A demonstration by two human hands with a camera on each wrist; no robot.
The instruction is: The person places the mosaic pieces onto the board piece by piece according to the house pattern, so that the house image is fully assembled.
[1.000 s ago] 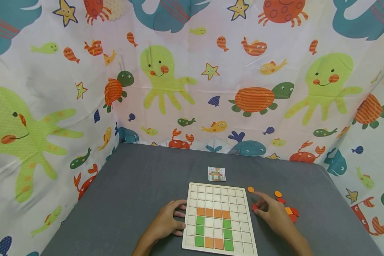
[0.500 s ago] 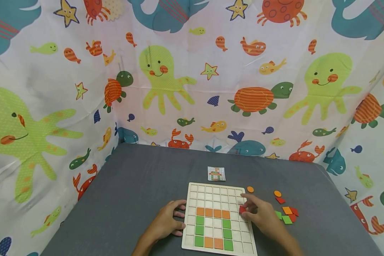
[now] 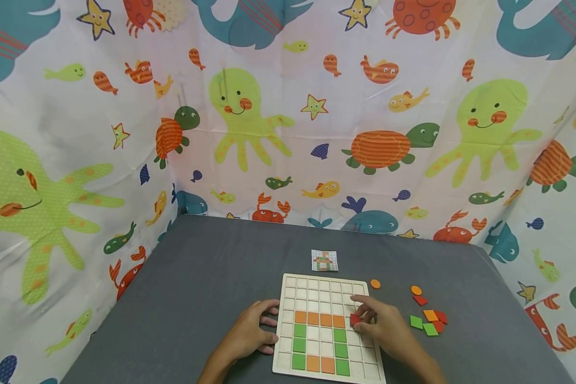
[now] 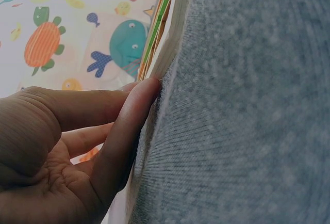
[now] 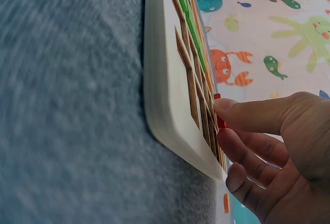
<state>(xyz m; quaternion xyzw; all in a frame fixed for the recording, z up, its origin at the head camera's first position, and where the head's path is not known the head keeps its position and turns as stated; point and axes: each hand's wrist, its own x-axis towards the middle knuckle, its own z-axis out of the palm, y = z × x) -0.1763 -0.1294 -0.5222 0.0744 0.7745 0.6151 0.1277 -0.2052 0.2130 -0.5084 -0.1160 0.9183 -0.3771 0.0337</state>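
Observation:
The wooden grid board [image 3: 319, 294] lies flat on the grey surface, with orange square tiles [image 3: 320, 319] and green square tiles [image 3: 300, 345] set in its cells. My left hand [image 3: 249, 333] rests against the board's left edge, its fingertips touching the side. Over the right part of the board, my right hand [image 3: 386, 325] pinches a red tile [image 3: 354, 320] between thumb and fingers, just right of the orange row. In the right wrist view, the red tile [image 5: 219, 115] stands at the thumb tip, close to the grid; whether it touches the board I cannot tell.
Beyond the board lies a small pattern card [image 3: 324, 261]. To the right are orange discs [image 3: 375, 284], green tiles [image 3: 430, 329], red pieces [image 3: 420, 301] and an orange square [image 3: 430, 316]. A sea-animal cloth [image 3: 307, 133] hangs behind and at the sides.
My right hand has carried the red tile leftward from the table onto the board area, beside the orange row. This uncovers the green tiles at the right. The left hand stays put.

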